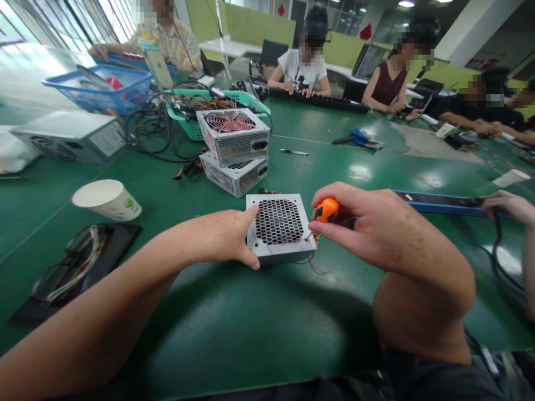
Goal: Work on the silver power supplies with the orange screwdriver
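Observation:
A grey metal power supply (281,223) with a honeycomb vent on top lies on the green table in front of me. My left hand (234,236) grips its left side, the thumb at the near corner and the other fingers partly hidden. In my right hand (355,220) is a screwdriver (327,210) with an orange and black handle. Its thin shaft slants down to the near right corner of the casing; whether the tip sits in a screw is too small to tell. Thin red and dark wires (320,267) stick out beside that corner.
Two stacked power supplies (236,139) stand behind, near a green basket (194,128) of cables. To the left are a paper cup (107,199), glasses (62,267) and another power supply (71,136). At right, another person's hand (507,206) is near a blue bar (443,203).

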### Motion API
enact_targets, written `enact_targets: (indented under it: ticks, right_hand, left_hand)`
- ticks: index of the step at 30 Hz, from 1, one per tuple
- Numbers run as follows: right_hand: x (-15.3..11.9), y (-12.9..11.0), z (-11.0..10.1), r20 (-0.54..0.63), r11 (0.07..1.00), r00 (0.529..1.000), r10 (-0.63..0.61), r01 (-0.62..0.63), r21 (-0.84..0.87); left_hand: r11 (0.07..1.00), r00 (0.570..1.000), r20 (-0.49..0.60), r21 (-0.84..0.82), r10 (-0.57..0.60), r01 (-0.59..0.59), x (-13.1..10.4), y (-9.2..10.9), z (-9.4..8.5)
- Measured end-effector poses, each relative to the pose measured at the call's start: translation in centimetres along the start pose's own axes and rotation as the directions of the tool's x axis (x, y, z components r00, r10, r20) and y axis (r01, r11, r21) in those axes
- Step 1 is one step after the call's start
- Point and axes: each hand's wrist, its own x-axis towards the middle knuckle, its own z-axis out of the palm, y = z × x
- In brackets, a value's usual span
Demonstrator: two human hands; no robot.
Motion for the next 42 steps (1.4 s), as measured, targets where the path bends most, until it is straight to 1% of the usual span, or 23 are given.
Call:
enact_targets:
  ticks: [5, 10, 14, 16, 19, 21, 23, 26, 28, 30, 32, 34, 38, 42]
  right_hand:
    - [-0.3, -0.4, 0.1, 0.103, 0.999, 0.994, -0.024, 0.028, -0.034]
    - [-0.9, -1.8, 0.5, 0.162, 0.988, 0.974, -0.157, 0.157, 0.012]
    - [-0.8, -2.8, 1.2, 0.237, 0.98, 0.951, -0.2, 0.193, 0.049]
    - [-0.6, -2.8, 1.4, 0.238, 0.976, 0.947, -0.215, 0.201, 0.078]
    - [-0.1, -1.8, 1.2, 0.179, 0.98, 0.968, -0.175, 0.153, 0.129]
    - [0.1, -0.8, 0.7, 0.125, 0.984, 0.987, -0.101, 0.081, 0.156]
    - [0.4, 0.4, 0.4, 0.086, 0.983, 0.996, -0.01, -0.006, 0.185]
    - [0.8, 2.0, 0.3, 0.049, 0.955, 0.994, 0.1, -0.109, 0.276]
    - [1.0, 2.8, 0.5, 0.045, 0.918, 0.989, 0.144, -0.15, 0.367]
    - [1.1, 3.3, 0.7, 0.047, 0.885, 0.984, 0.171, -0.175, 0.432]
    - [1.0, 3.4, 0.7, 0.024, 0.875, 0.981, 0.192, -0.183, 0.448]
    - [0.8, 3.1, 0.7, -0.024, 0.884, 0.978, 0.209, -0.179, 0.432]
    - [0.5, 1.7, 0.8, -0.151, 0.898, 0.962, 0.229, -0.149, 0.414]
    - [0.9, 0.4, 1.6, -0.249, 0.914, 0.946, 0.209, -0.098, 0.394]
  left_hand:
    - [1.0, 1.0, 0.0, -0.005, 0.008, -0.008, 0.0, 0.0, -0.1]
    - [0.999, 1.0, -0.004, -0.023, 0.025, -0.025, -0.1, 0.0, -0.1]
    - [0.999, 0.999, -0.016, -0.023, 0.035, -0.035, -0.1, -0.2, 0.0]
    - [1.0, 1.0, -0.017, -0.017, 0.021, -0.022, -0.1, -0.3, 0.1]
    - [1.0, 1.0, -0.019, -0.017, 0.024, -0.024, -0.1, -0.2, 0.0]
    - [0.999, 0.999, -0.012, -0.019, 0.031, -0.031, -0.1, 0.0, -0.1]
    - [0.999, 1.0, -0.006, -0.015, 0.03, -0.03, -0.1, 0.2, -0.1]
    - [1.0, 1.0, 0.005, 0.008, 0.002, -0.002, -0.2, 0.5, -0.2]
    - [1.0, 1.0, 0.013, 0.023, -0.019, 0.019, -0.2, 0.5, -0.3]
    - [1.0, 1.0, 0.013, 0.024, -0.016, 0.016, -0.2, 0.5, -0.3]
    - [1.0, 1.0, 0.012, 0.023, -0.002, 0.002, -0.2, 0.4, -0.2]
    - [1.0, 1.0, 0.006, 0.027, 0.003, -0.003, -0.2, 0.2, -0.2]
    - [1.0, 1.0, -0.007, 0.022, 0.011, -0.01, -0.1, 0.0, 0.0]
    - [1.0, 1.0, -0.009, 0.005, 0.011, -0.011, 0.0, 0.0, 0.1]
